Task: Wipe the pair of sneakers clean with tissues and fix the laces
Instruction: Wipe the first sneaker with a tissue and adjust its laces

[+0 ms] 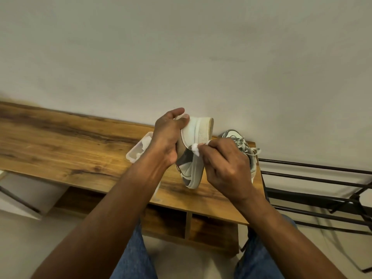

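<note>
Shoe look: white and grey sneaker [191, 158], heel up, toe down on the bench.
Room: wooden bench [70, 150], pale wall [181, 57].
My left hand [169, 135]: wrapped around the heel.
My right hand [227, 166]: pinching a white tissue [195, 147] against the shoe's side.
Second sneaker [241, 146]: behind my right hand, laces loose.

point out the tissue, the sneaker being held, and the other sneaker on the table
tissue [195, 147]: head view, on the white wad pinched at the fingertips.
held sneaker [198, 129]: head view, on its white heel side.
other sneaker [244, 147]: head view, on its laces.
</note>
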